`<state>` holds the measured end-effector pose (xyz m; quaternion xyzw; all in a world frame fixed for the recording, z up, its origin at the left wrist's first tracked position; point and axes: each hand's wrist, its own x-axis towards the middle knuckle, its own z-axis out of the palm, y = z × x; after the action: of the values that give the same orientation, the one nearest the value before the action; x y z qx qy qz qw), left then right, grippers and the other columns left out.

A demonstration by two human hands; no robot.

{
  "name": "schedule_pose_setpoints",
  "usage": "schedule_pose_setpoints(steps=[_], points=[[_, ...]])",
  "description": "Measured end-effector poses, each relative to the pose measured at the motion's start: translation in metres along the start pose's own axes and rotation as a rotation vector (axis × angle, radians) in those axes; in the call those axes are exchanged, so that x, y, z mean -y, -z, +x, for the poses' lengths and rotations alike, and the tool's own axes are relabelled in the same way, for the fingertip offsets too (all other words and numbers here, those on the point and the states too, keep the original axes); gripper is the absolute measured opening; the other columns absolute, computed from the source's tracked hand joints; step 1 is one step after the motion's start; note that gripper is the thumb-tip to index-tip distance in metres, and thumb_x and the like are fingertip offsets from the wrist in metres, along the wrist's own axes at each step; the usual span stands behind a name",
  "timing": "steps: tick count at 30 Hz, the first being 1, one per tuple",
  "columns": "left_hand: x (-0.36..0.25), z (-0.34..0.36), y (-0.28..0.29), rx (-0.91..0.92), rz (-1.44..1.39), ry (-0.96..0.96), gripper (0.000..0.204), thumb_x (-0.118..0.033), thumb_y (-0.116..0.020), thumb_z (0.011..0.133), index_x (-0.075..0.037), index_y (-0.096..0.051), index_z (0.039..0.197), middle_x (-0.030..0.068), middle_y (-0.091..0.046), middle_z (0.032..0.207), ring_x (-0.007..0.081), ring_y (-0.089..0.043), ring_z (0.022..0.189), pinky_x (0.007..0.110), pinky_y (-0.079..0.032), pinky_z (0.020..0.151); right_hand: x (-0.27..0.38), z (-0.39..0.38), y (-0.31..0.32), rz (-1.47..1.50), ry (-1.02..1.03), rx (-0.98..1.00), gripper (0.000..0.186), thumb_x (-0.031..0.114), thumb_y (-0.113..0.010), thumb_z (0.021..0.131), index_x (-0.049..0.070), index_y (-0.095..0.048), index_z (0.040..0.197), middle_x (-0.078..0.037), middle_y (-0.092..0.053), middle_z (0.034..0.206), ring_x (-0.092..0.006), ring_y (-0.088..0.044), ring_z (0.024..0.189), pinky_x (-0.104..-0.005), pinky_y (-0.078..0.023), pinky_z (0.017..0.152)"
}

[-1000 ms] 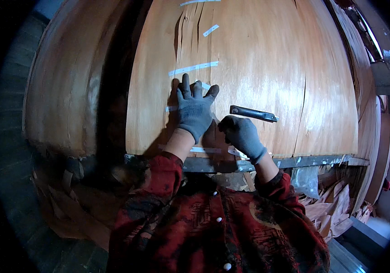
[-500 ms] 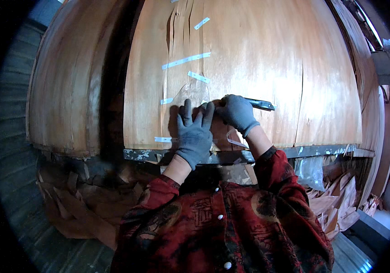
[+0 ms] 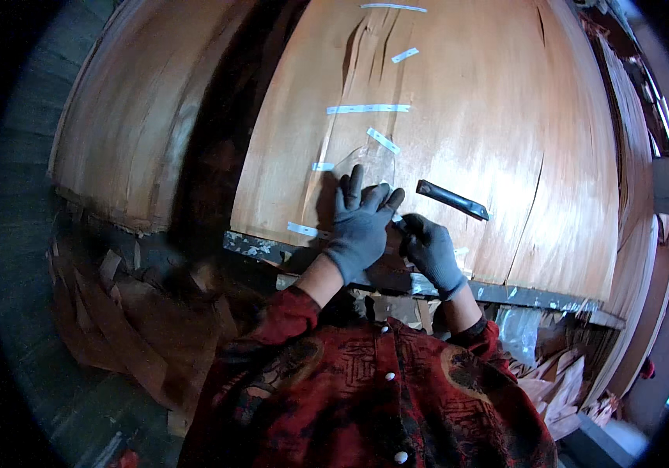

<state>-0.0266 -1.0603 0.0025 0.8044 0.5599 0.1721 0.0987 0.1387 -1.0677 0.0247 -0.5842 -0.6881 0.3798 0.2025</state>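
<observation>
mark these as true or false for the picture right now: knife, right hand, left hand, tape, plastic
1. The black utility knife lies on the wood veneer sheet. True.
2. The right hand is bare. False: it wears a grey glove.
3. The left hand is palm down over the sheet. True.
4. The tape strips on the sheet are red. False: the tape strips are white.
5. Clear plastic hangs below the sheet's near edge, on the right side. True.
6. The knife is to the left of the left hand. False: it is to the right of it.
</observation>
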Motion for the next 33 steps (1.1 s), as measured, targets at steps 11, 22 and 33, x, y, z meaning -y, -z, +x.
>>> schedule_pose_setpoints(steps=[11,22,33], points=[[0.066,-0.046,0.028,0.001,0.167,0.178,0.077,-0.032,-0.06,0.081,-0.004,-0.025,0.143,0.0275,-0.036,0.137,0.0419,-0.019,0.135,0.056,-0.015,0.107,0.051,0.115,-0.038,-0.188,0.083,0.283,0.021,0.029,-0.057,0.084,0.012,-0.069,0.087,-0.013,-0.066,0.076,-0.0336,-0.063,0.07,-0.0426,-0.05,0.063],[0.057,-0.002,0.055,0.303,0.105,0.199,0.084,-0.023,-0.061,0.074,-0.003,-0.019,0.144,0.0156,-0.032,0.142,0.0437,-0.008,0.137,0.057,-0.013,0.108,0.046,0.138,-0.047,-0.624,-0.039,0.266,0.026,0.029,-0.051,0.085,0.01,-0.07,0.083,-0.017,-0.067,0.083,-0.0335,-0.066,0.078,-0.042,-0.053,0.066],[0.069,0.004,0.041,0.206,0.036,0.156,0.068,-0.015,-0.066,0.066,-0.011,-0.046,0.131,0.0118,-0.037,0.129,0.0444,-0.009,0.136,0.058,-0.013,0.108,0.07,0.065,-0.034,-0.381,0.223,0.215,0.023,0.023,-0.061,0.08,0.012,-0.066,0.099,-0.013,-0.066,0.076,-0.0291,-0.066,0.068,-0.0365,-0.052,0.06]])
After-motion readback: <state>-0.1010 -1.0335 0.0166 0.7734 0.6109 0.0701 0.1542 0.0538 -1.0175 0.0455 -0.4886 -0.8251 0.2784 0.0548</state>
